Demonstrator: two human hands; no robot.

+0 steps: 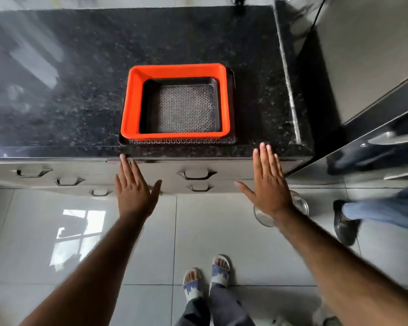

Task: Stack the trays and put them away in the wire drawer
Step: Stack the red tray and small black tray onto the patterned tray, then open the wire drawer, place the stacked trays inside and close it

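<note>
An orange tray [130,102] sits on a larger black patterned tray [181,141] near the front edge of the black granite counter [80,78]. Nested inside the orange tray lies a smaller black tray [186,109] with a textured mesh-like bottom. My left hand [133,187] hovers flat, fingers spread, just below the counter edge at the stack's left corner. On the stack's right side my right hand [267,182] is held flat and open as well. Neither hand touches the trays. No wire drawer shows; the cabinet fronts are shut.
Shut drawers with recessed handles [197,174] run below the counter. A dark steel fridge [368,67] stands at the right. A glass bowl [299,203] lies on the tiled floor behind my right wrist. Another person's leg and shoe [346,222] are at the right. My sandalled feet [206,276] are below.
</note>
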